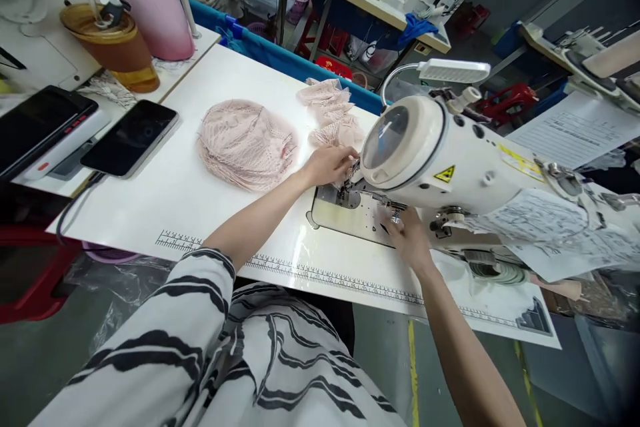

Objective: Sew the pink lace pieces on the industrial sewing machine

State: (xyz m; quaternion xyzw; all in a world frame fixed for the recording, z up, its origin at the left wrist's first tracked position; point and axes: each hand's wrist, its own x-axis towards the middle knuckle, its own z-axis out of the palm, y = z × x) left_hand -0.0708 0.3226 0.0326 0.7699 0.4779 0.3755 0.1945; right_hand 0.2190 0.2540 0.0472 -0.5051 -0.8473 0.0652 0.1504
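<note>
A: Quick, where's the lace?

B: Pale pink lace strip (327, 110), bunched on the table (185, 213) behind the needle area, near end at the left hand (327, 165). Rounder lace pile (243, 140) lies apart, left of it.

A: Left hand?

B: Fingers bent and close together by the needle. Looks like they're on lace, but the machine head covers the tips; can't make out a firm pinch.

A: Risk?

B: Fingertips, I'd say. If the sewing machine (425, 140) ran now, the needle could catch one, because they sit so near. Folds in the strip could also slip under the foot and get stitched double.

A: Right hand (407, 230)?

B: Under the machine's arm, fingers curled, beside the spring-loaded knob (396, 215). Partly hidden, so can't say whether it grips anything. A bump there might upset the thread tension, if that's what the knob sets.

A: Further out?

B: Left forearm passes just beside the pile; a sleeve or elbow swing could drag it. Past that, the phone (131, 137) with a cable (75, 207) looped nearby; snag it and something may slide. The amber container (113, 47) and pink bottle (150, 3) stand well away; a spill reaching the lace seems unlikely.
</note>
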